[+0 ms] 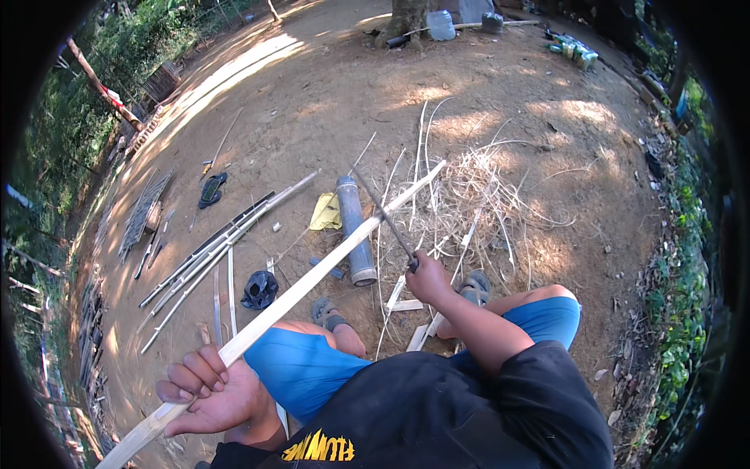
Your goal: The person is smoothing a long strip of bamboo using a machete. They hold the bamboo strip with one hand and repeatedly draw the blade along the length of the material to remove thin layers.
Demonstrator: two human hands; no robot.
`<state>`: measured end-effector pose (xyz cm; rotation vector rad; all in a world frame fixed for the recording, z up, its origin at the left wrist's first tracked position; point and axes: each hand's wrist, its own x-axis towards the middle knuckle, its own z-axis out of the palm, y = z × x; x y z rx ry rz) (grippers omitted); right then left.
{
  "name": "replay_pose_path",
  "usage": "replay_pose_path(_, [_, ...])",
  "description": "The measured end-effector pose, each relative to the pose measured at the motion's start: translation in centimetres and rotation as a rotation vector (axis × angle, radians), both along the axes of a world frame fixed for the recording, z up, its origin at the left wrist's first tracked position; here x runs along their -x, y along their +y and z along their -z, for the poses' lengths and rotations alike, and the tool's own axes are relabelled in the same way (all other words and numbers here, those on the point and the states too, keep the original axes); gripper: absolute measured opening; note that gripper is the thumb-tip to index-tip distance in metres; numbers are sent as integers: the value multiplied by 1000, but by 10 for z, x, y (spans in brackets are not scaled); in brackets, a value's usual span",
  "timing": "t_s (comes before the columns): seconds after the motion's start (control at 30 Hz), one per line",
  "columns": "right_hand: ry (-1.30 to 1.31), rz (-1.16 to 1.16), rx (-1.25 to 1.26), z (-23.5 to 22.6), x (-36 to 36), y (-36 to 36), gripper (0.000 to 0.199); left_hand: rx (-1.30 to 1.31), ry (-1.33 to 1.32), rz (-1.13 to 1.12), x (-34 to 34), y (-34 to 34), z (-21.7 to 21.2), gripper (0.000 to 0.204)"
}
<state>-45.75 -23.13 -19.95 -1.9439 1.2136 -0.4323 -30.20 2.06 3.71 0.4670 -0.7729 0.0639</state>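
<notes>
A long pale split-bamboo strip (312,275) runs slantwise from the lower left up to the middle, tapering at its far end. My left hand (226,391) is wrapped around its near part, above my left thigh. In my right hand (430,280) is a long, dark, narrow-bladed knife (397,231), gripped by its handle. The blade crosses the strip towards its far end; whether it touches is hard to tell. Beyond and partly behind the strip, a grey tube (355,234) lies on the ground.
Curly shavings (488,184) spread over the dirt ahead to the right. Several poles (226,242) lie to the left, near a black plastic bag (259,289) and a yellow cloth (326,212). My sandalled feet rest close by. A clear plastic jug (441,26) stands by a tree trunk (408,22).
</notes>
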Motion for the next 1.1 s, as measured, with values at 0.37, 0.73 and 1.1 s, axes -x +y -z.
replay_pose_path(0.37, [-19,-114,-57,-9,1,5,25,-24,-22,74,-12,14,-22,60])
replay_pose_path(0.73, [-417,-524,80,-116,-17,73,35,-36,-168,176,-45,34,-95,56])
replay_pose_path(1.1, [-446,-399,62,-114,-16,69,37,167,-325,-19,-29,-72,-30,78])
